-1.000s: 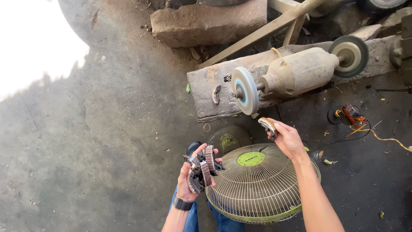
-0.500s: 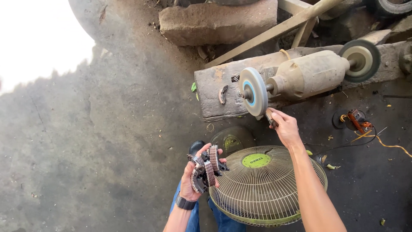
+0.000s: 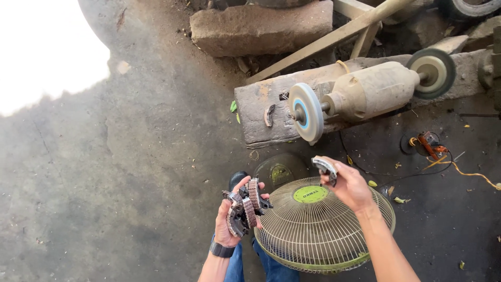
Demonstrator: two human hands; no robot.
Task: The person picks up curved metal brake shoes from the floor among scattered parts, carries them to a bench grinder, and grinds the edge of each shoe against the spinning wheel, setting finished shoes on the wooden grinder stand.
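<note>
The left hand was closed around a loose stack of curved brake shoes, held above the floor just left of the fan guard. The right hand pinched a single curved shoe by its end, raised over the guard's far rim, below and a little right of the grinding wheel.

The stack looked the likelier thing to go wrong: several pieces fanned out at different angles in one grip, so a shift of the fingers could have let one slide out and drop onto the floor or against the guard's wires. The single shoe was held only by fingertips; brought against the wheel, it could have been snatched or twisted out of the grip, and the fingers sat close to the end that would meet the stone. Whether the wheel was turning could not be told.

The bench grinder sat on a stone block, its wheel overhanging the block's front edge, so the approach from below was open. The fan guard took up the floor directly before the person's legs. To the right, an orange cable and a small fitting lay on the floor, narrowing free room there. To the left the floor ran wide and bare toward the bright patch.
</note>
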